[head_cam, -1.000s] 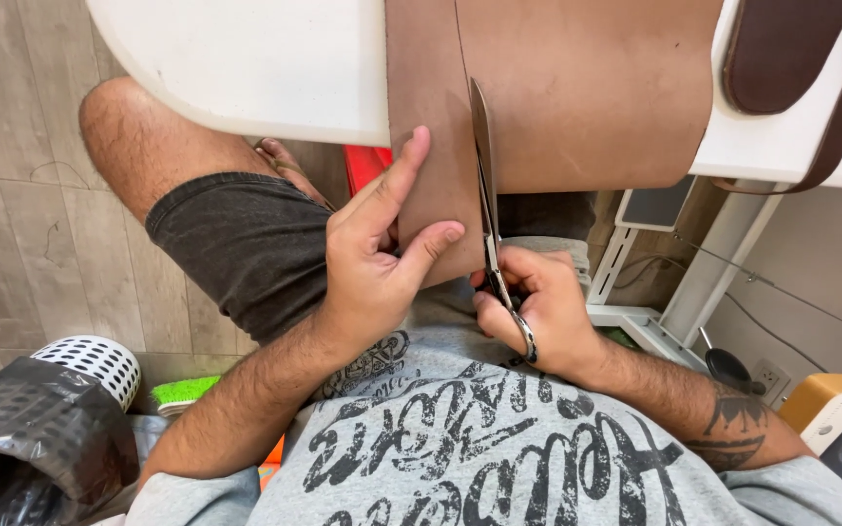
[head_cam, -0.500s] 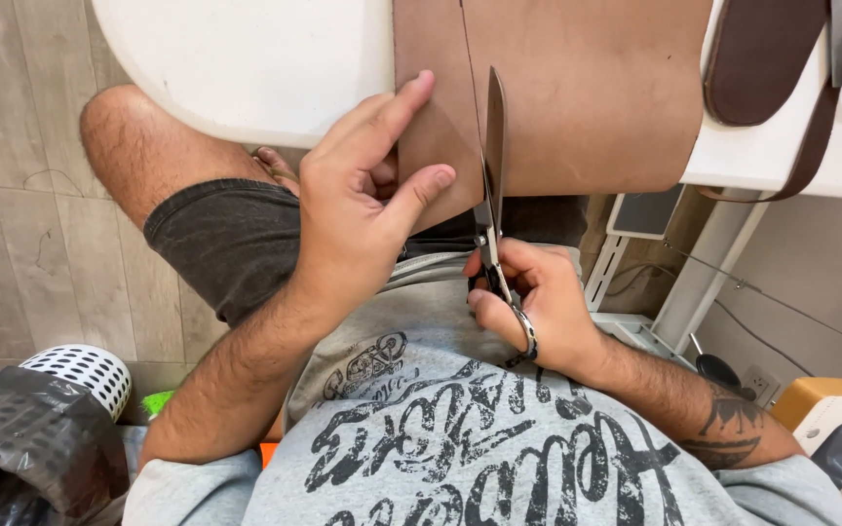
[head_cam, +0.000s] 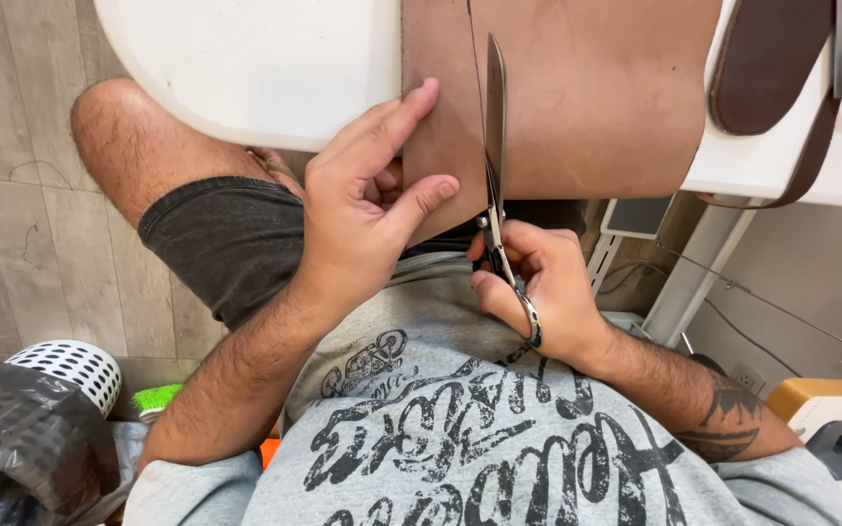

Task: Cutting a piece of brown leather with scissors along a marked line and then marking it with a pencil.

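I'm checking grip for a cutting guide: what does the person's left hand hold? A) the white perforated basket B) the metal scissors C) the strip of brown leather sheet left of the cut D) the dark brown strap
C: the left hand pinches the brown leather sheet left of the cut, while the right hand works the metal scissors.

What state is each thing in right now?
Left hand: pinching the leather's near edge.
Right hand: gripping the scissors' handles.
Scissors: blades nearly closed, lying along a cut line.
Brown leather sheet: partly cut, overhanging the table.
White table: bearing the leather.
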